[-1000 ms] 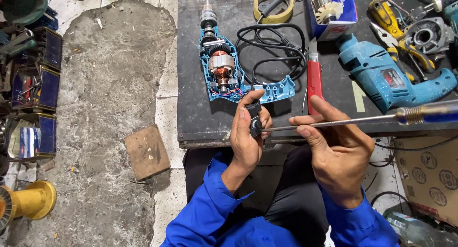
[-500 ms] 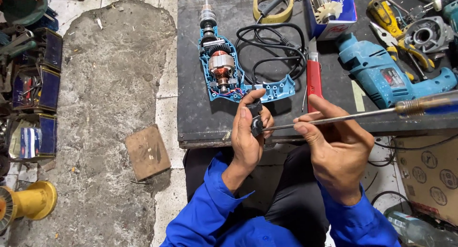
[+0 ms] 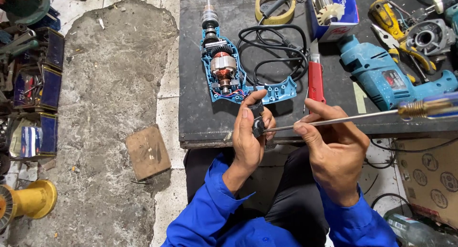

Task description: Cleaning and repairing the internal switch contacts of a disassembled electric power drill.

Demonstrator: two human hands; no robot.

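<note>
Small black part (image 3: 258,119): I see it pinched upright in my left hand, just in front of the open drill's handle end, over the near edge of the surface.
Left hand (image 3: 250,135): clenched around the black part, thumb up its left side, fingers curled behind it.
Screwdriver (image 3: 343,118): a long metal shaft lying nearly level, its tip touching the black part; its clear amber and blue handle reaches out well to the right of the open drill.
Right hand (image 3: 331,149): grasping the screwdriver shaft near the tip, forefinger and thumb pinched on the metal, to the right of the left hand.
Open drill (image 3: 224,70): a blue half shell lying on the surface, copper motor winding exposed, chuck pointing away from me.
Black cord (image 3: 276,49): looped just right of the open drill.
Red knife (image 3: 316,80): lying lengthwise right of the cord.
Closed blue drill (image 3: 391,77): further right of the open drill, on its side.
Surface (image 3: 200,123): dark and scuffed.
Wooden block (image 3: 148,151): on the concrete floor, left of and nearer than the open drill.
</note>
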